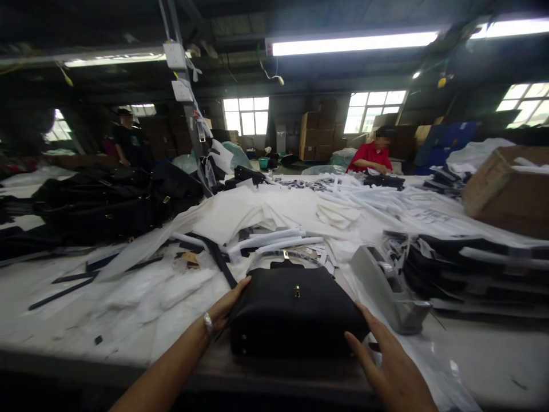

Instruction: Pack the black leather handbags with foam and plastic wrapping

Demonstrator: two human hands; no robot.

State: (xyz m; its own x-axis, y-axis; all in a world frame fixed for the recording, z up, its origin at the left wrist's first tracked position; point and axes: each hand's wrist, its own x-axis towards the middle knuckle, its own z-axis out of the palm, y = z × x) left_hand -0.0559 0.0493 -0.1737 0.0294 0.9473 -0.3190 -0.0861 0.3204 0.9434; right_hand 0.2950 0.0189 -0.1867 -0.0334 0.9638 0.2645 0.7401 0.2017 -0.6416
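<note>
Right hand (388, 357) at right end of black bag (295, 317), left hand (228, 308) at left end, fingers grasping both sides. Bag on counter (493, 355) between hands, long axis crosswise, neither hand nearer.

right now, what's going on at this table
A black bag lies clasp up on the table, between a person's left hand and right hand, both touching its sides. A grey tape dispenser stands to the right, and white sheets lie beyond. Across the table, a co-worker in red bends over something black.
</note>
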